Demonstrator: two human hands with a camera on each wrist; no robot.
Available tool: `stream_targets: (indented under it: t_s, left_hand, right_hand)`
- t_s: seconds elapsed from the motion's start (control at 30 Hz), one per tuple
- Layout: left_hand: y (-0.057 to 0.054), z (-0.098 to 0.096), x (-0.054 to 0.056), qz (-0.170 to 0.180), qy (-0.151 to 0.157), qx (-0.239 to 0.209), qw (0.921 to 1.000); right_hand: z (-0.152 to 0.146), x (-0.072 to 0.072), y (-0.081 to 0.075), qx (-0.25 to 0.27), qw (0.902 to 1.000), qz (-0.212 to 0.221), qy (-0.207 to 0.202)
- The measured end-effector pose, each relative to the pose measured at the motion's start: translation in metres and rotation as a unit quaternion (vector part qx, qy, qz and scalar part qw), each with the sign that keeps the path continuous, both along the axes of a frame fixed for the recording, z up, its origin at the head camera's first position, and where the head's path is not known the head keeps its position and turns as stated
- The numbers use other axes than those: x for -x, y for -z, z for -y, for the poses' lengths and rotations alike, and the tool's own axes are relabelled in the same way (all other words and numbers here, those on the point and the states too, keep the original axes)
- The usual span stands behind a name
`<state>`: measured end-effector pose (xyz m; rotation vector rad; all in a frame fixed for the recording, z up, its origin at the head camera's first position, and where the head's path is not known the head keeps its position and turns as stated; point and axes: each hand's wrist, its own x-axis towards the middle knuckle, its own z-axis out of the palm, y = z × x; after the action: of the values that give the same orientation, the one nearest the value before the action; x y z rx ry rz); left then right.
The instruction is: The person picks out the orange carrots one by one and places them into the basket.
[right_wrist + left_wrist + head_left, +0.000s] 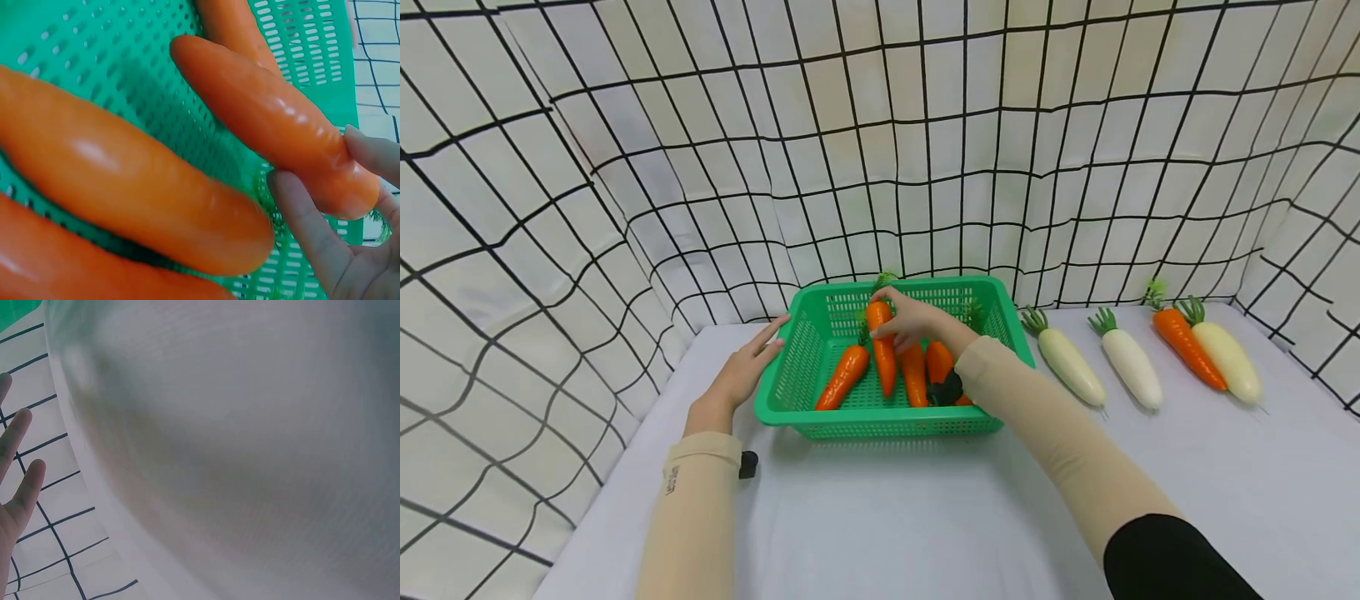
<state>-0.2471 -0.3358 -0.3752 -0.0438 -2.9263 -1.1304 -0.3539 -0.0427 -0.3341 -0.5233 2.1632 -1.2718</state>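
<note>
My right hand (pixel 912 320) pinches a carrot (pixel 269 119) near its leafy end, thumb on one side and fingers on the other. This carrot is held over the green basket (pixel 895 427), its tip pointing down and toward me. More carrots lie inside: one carrot (pixel 844 377) to the left, another carrot (pixel 914 375) to the right, others partly hidden by my right wrist. My left hand (pixel 739 375) has its fingers extended and rests at the basket's left rim. In the left wrist view only some spread fingers (pixel 25 494) show, at the left edge.
To the right of the basket lie a pale radish (pixel 1071 367), a white radish (pixel 1131 367), a carrot (pixel 1189 348) and another pale radish (pixel 1227 362) on the white table (pixel 880 517). A black wire grid (pixel 895 183) backed with white cloth encloses the back and sides.
</note>
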Motion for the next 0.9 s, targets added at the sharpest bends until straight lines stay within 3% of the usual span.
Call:
stream_targets:
  t_s: [0.43, 0.57, 0.73, 0.9]
  left_hand:
    - [0.0009, 0.0025, 0.0006, -0.011, 0.004, 0.006, 0.9999]
    - [0.0005, 0.0008, -0.0002, -0.009, 0.004, 0.003, 0.9999]
    - [0.0012, -0.0006, -0.0004, -0.006, 0.003, 0.000, 1.0000]
    - [0.0036, 0.0011, 0.0002, -0.010, 0.004, -0.002, 0.9999]
  right_hand:
    - [0.0073, -0.0021, 0.0051, -0.030, 0.9992, 0.008, -0.023]
    - [0.0044, -0.0034, 0.0071, -0.043, 0.9973, 0.035, -0.048]
    - [0.0015, -0.0034, 0.0100, -0.064, 0.9892, 0.077, -0.107]
    - [0.0016, -0.0040, 0.0110, -0.072, 0.9864, 0.088, -0.119]
